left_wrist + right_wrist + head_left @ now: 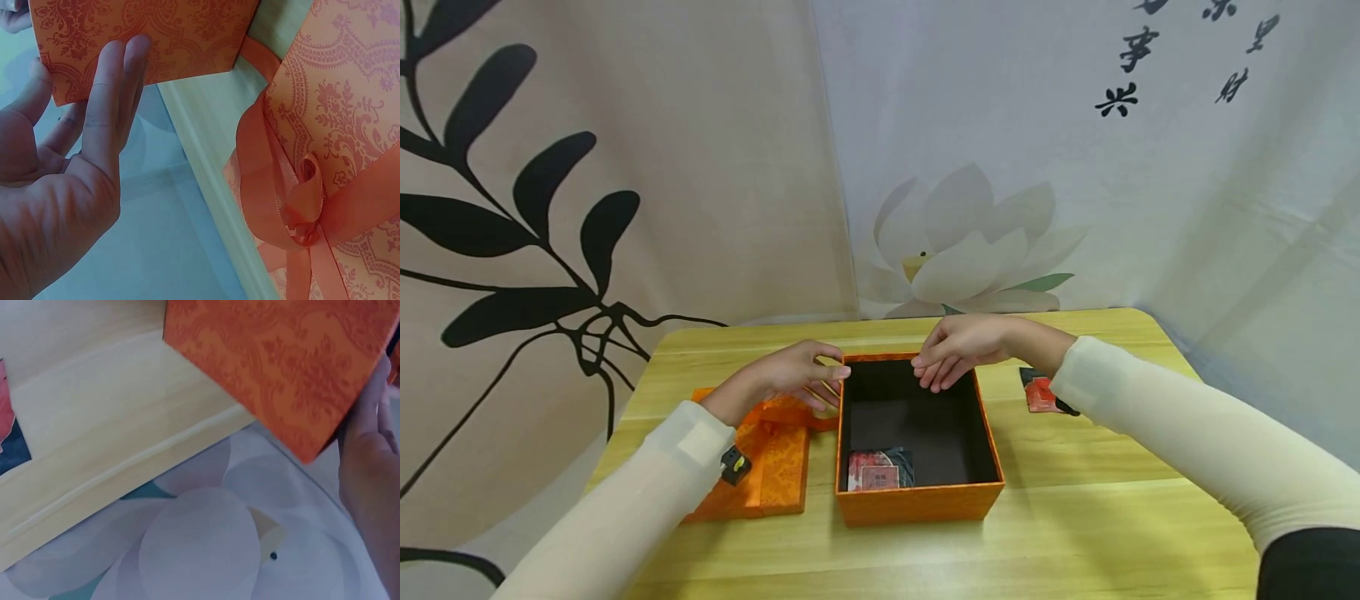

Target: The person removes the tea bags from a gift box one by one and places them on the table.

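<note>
An orange brocade-patterned box [919, 505] with a dark inside stands open on the table. My left hand [799, 373] is at its far left corner, thumb near the rim and fingers extended along the outer side; in the left wrist view, the fingers [105, 94] look fairly straight. My right hand [958, 350] reaches over the far rim near the right corner, loosely bent fingers hanging inside; nothing shows in them. In the right wrist view that hand [369, 444] is partly cut off. A red and black printed packet [880, 471] lies inside the box at the near left.
Left of the box lies an orange patterned lid [782, 479] with a ribbon bow [304, 212]. Another red and black packet [1041, 393] lies on the wooden table [1090, 500] at the right, partly hidden by my right wrist. A printed curtain [737, 167] hangs behind.
</note>
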Demonstrator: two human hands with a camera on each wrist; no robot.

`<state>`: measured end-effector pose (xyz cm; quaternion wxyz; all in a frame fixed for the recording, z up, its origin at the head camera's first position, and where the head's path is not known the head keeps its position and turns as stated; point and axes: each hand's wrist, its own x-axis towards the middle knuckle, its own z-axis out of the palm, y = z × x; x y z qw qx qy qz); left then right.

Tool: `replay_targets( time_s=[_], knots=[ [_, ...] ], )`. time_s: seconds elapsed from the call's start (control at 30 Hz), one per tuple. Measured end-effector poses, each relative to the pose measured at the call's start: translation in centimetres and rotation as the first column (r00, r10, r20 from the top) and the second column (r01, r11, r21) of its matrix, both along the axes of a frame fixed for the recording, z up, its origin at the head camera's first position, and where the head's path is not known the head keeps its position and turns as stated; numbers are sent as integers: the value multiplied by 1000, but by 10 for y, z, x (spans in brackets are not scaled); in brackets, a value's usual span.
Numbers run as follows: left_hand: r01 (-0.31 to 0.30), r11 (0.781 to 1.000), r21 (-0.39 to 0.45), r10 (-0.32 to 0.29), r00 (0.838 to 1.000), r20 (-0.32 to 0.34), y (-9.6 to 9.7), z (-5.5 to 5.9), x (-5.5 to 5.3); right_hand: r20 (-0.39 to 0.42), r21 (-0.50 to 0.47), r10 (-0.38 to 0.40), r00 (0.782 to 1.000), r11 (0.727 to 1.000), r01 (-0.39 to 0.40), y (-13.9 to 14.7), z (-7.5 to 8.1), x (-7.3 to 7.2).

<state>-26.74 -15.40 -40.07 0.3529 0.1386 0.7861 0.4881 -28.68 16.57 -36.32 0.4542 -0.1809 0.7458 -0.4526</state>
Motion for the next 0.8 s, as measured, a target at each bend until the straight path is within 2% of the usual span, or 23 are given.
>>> replay_targets(
  time_s=[0.5, 0.8],
  knots=[
    [-11, 1000, 7, 11, 1000, 11, 0, -1, -1, 51, 34, 64, 997, 997, -66, -39, -24, 14],
    [-15, 1000, 6, 15, 1000, 14, -1, -6, -4, 63, 37, 96, 993, 994, -99, -52, -36, 20]
  ],
)
